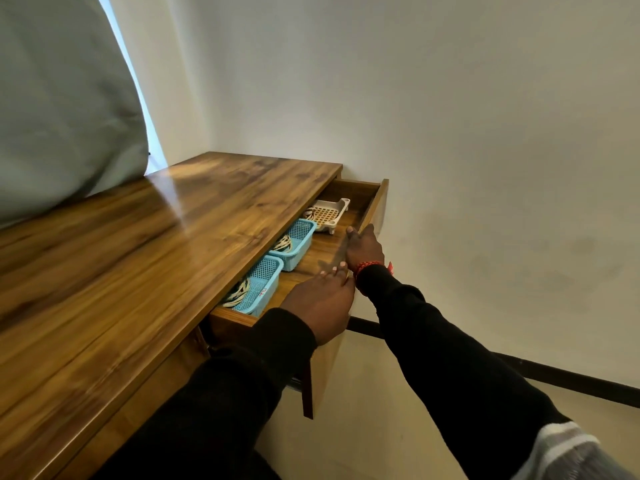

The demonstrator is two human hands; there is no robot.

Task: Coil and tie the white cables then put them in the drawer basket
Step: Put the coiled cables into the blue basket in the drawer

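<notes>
Room: pale wall (450, 116), grey curtain (59, 98) at upper left.
Table: wooden top (138, 244), bare and glossy.
Drawer: pulled out (372, 206) under the table edge.
Baskets: two blue (258, 289) (298, 242) and one white (329, 213), in a row inside the drawer.
Cables: coiled bundles (239, 291) (282, 244) in the blue baskets, another (309, 213) at the white one's edge.
Left hand: (322, 303) flat, fingers straight, pressed on the drawer front.
Right hand: (363, 249) resting on the drawer front's top edge, fingers hidden, grip cannot be told.

A wooden desk (131, 258) stands against a pale wall (450, 116). A grey curtain (59, 109) hangs at the left, above a tan floor (398, 393).
</notes>
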